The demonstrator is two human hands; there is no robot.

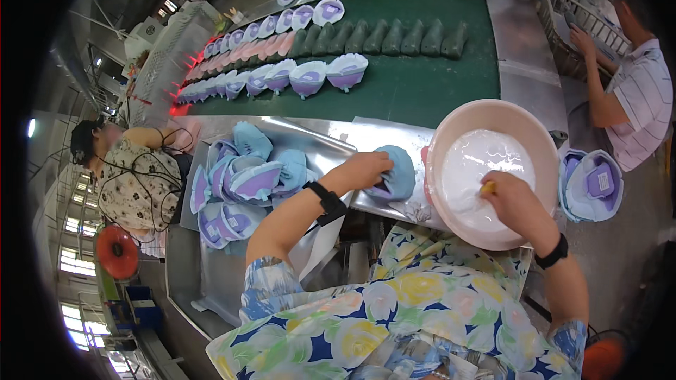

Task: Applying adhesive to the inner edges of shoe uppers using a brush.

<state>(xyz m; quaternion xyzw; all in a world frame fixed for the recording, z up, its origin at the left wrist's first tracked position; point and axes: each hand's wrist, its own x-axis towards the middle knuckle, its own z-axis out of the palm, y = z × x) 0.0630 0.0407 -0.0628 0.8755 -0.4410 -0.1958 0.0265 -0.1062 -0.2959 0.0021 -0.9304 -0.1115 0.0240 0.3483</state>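
My left hand is closed on the edge of a light-blue shoe upper, which rests on the metal ledge just left of a pale pink basin. White liquid fills the bottom of this basin. Over it, my right hand grips a yellow-handled tool; its working end is not plain to see. Left of my left forearm lies a heap of purple and light-blue shoe uppers, in a metal tray.
A green conveyor carries rows of purple uppers and dark shoe lasts. More uppers hang stacked right of the basin. One person sits at left, another works at right beside a wire cart.
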